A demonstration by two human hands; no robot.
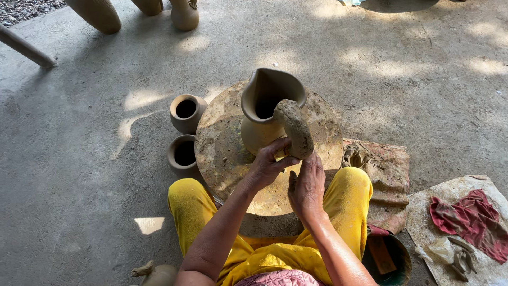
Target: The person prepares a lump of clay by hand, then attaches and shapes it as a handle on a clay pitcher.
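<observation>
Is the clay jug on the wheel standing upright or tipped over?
Upright. The clay jug stands on its base on the round wheel, mouth facing up, while both hands press a clay handle against its side.

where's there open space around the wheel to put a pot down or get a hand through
Bare floor lies left of the two small pots, and beyond the pitcher toward the far vases. The wheel disc shows a free strip on its left. It is crowded right of the wheel, with the clay slab, red cloth and bucket.
</observation>
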